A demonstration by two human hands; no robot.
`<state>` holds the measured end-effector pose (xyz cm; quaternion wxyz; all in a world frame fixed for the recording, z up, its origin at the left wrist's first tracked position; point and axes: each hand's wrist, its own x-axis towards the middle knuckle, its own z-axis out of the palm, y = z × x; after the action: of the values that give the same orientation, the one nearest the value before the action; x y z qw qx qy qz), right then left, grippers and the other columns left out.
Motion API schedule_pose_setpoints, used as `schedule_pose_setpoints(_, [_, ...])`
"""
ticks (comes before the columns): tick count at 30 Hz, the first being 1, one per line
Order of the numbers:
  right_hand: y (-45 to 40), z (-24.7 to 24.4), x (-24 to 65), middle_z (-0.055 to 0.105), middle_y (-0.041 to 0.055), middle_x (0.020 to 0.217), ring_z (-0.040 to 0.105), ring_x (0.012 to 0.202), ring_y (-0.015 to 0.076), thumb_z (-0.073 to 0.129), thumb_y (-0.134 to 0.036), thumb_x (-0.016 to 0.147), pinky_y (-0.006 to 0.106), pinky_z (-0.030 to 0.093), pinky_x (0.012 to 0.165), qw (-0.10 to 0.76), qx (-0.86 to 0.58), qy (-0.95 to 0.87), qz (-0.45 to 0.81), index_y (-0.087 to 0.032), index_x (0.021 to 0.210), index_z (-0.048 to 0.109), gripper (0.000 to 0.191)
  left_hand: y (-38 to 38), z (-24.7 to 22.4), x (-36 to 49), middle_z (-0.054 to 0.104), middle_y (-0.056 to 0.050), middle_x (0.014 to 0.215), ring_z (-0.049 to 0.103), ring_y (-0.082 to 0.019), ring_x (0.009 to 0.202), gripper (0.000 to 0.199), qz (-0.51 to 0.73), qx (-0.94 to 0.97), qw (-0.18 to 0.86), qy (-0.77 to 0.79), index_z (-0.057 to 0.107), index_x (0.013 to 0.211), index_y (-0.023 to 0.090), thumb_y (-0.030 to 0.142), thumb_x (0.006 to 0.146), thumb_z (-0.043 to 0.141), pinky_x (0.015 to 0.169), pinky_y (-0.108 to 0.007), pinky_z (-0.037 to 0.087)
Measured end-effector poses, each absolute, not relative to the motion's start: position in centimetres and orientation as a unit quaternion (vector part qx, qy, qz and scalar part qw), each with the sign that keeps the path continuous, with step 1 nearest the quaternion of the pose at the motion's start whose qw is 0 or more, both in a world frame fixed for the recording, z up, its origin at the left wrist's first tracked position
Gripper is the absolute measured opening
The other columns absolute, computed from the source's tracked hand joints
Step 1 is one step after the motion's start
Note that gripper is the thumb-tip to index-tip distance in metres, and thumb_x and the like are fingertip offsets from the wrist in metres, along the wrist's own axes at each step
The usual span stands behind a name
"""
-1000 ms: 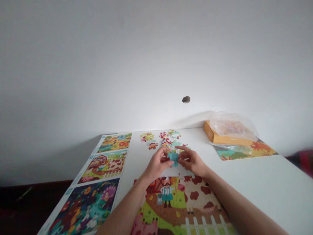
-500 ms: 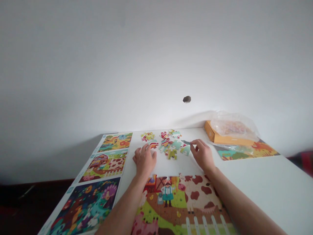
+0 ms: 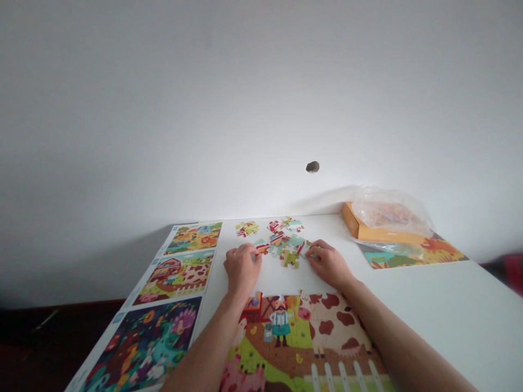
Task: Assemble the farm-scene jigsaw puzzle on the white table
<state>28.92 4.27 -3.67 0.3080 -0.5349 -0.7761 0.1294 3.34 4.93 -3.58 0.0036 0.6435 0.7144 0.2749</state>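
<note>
The right hand (image 3: pixel 329 265) has moved in since the earlier view, its curled fingers (image 3: pixel 314 249) now touching the right edge of the loose jigsaw pieces (image 3: pixel 288 246) between the hands. The left hand (image 3: pixel 242 269), also curled, has its fingertips at a red-striped piece (image 3: pixel 262 248) (gripping it or not, I cannot tell). An assembled farm puzzle (image 3: pixel 298 332) lies on the bench (image 3: pixel 429 305) nearer than the hands; an orange box (image 3: pixel 378 228) sits beyond the right hand.

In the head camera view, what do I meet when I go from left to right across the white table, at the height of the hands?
The printed barn picture sheet → left hand → loose jigsaw pieces → right hand → orange cardboard box
</note>
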Motion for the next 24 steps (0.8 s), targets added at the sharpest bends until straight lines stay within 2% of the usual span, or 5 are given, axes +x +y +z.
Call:
schedule_pose_setpoints(6, [4.2, -3.6, 28.9, 0.061, 0.0033, 0.103, 0.059, 0.071, 0.0126, 0.052, -0.019, 0.085, 0.025, 0.047, 0.072, 0.307, -0.541, -0.770, 0.139, -0.023, 0.089, 0.068, 0.018, 5.0, -3.5, 3.3, 0.064, -0.009, 0.105, 0.053, -0.029, 0.100, 0.031, 0.243, 0.628, -0.011, 0.739, 0.064, 0.105, 0.023, 0.039, 0.080, 0.059, 0.084, -0.040, 0.043])
schedule_pose_setpoints(11, [4.2, -3.6, 28.8, 0.061, 0.0036, 0.104, 0.059, 0.073, 0.0133, 0.052, -0.019, 0.085, 0.025, 0.047, 0.073, 0.315, -0.537, -0.770, 0.139, -0.024, 0.089, 0.069, 0.018, 5.4, -3.5, 2.9, 0.044, -0.014, 0.143, 0.040, -0.037, 0.121, 0.057, 0.186, 0.651, -0.026, 0.735, 0.052, 0.132, 0.024, 0.056, 0.084, 0.048, 0.093, -0.049, 0.037])
schedule_pose_setpoints(15, [4.2, -3.8, 28.9, 0.061, 0.0033, 0.104, 0.059, 0.071, 0.0124, 0.052, -0.019, 0.085, 0.026, 0.047, 0.073, 0.316, -0.534, -0.772, 0.140, -0.024, 0.090, 0.069, 0.018, 5.7, -3.7, 2.6, 0.040, -0.015, 0.147, 0.033, -0.042, 0.126, 0.072, 0.137, 0.676, -0.010, 0.724, 0.041, 0.141, 0.020, 0.063, 0.084, 0.041, 0.096, -0.054, 0.031])
schedule_pose_setpoints(21, [4.3, -3.9, 28.9, 0.061, 0.0031, 0.105, 0.058, 0.070, 0.0123, 0.052, -0.019, 0.084, 0.026, 0.047, 0.071, 0.314, -0.533, -0.773, 0.139, -0.025, 0.091, 0.069, 0.019, 5.8, -3.8, 2.3, 0.031, -0.009, 0.154, 0.032, -0.040, 0.127, 0.074, 0.104, 0.684, -0.016, 0.722, 0.035, 0.144, 0.026, 0.067, 0.083, 0.037, 0.097, -0.052, 0.031])
schedule_pose_setpoints(24, [4.3, -4.0, 28.9, 0.061, 0.0025, 0.105, 0.058, 0.066, 0.0116, 0.052, -0.018, 0.084, 0.027, 0.047, 0.070, 0.315, -0.534, -0.772, 0.139, -0.025, 0.090, 0.069, 0.019, 5.8, -3.7, 2.2, 0.036, -0.007, 0.151, 0.035, -0.039, 0.125, 0.068, 0.113, 0.694, -0.019, 0.711, 0.038, 0.142, 0.028, 0.063, 0.084, 0.039, 0.095, -0.051, 0.032])
